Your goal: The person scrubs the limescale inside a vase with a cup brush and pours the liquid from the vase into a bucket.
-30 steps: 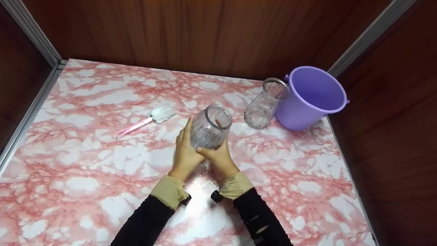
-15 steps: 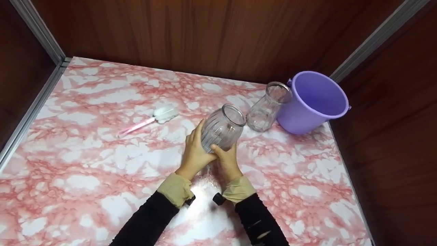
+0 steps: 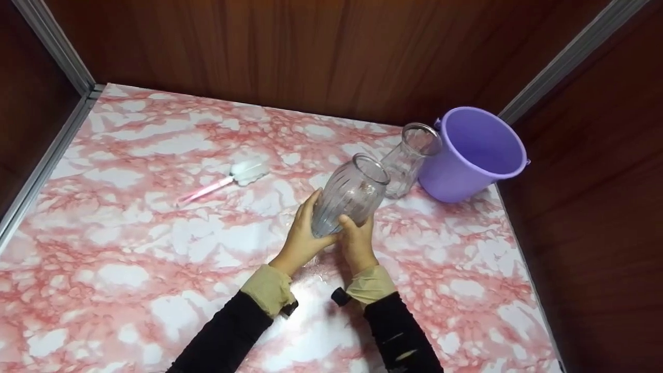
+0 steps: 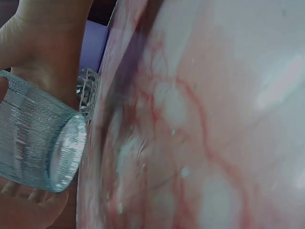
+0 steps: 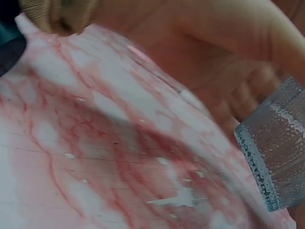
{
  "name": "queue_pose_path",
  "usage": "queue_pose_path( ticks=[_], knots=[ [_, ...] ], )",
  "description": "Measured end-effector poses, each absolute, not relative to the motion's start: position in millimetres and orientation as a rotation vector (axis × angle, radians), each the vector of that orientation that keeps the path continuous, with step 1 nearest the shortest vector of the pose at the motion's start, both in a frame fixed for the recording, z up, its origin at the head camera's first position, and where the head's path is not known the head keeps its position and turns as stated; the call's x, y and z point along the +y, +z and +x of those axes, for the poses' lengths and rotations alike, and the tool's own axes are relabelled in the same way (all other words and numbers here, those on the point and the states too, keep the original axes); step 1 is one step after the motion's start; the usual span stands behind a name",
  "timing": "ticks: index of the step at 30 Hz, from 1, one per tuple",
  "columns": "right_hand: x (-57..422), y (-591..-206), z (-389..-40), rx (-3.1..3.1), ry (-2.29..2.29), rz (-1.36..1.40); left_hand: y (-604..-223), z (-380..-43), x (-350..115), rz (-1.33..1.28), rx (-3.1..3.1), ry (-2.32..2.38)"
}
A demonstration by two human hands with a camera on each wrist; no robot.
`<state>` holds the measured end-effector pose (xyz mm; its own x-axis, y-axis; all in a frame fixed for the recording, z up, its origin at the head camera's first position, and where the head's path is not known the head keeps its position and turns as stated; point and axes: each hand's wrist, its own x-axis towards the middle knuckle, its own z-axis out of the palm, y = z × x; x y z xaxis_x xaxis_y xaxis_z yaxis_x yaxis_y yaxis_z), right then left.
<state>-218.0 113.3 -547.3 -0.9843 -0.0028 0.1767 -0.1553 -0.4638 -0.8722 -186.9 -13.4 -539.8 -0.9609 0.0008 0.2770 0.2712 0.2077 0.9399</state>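
Note:
Both hands hold a clear ribbed glass vase (image 3: 349,194) above the table. It leans to the far right, its round mouth facing up and away from me. My left hand (image 3: 303,238) grips its left side near the bottom. On the right side, my right hand (image 3: 358,241) holds it with the thumb across the near face. The vase's thick base (image 4: 68,152) hangs over the tabletop in the left wrist view. A second clear glass vase (image 3: 401,168) stands just behind, partly hidden by the held one in the head view.
A purple bucket (image 3: 450,178) stands at the back right, close beside the second vase. A brush (image 3: 248,172) with a white sponge head and pink handle lies left of centre. Drops dot the marbled tabletop (image 3: 124,280) below the hands. Brown panels enclose the back and sides.
Both hands have moved the held vase to the right, and it leans further that way. It now overlaps the second vase in the head view. Brush and bucket stay in place.

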Motion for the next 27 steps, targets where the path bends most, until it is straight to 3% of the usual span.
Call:
queue_pose_path(
  ticks=[13,20,27],
  knots=[
    [154.2,-590.1,-259.6,-1.408,2.564,0.275,-529.5,-185.1,9.3,0.012,-1.692,-2.644],
    [145.0,-527.0,-230.3,-1.213,2.694,0.242,-521.0,-180.6,30.1,0.158,-1.287,-3.105],
    [149.7,-515.2,-228.4,-1.042,2.753,0.265,-516.2,-179.8,46.7,0.244,-0.999,-3.258]
  ],
)
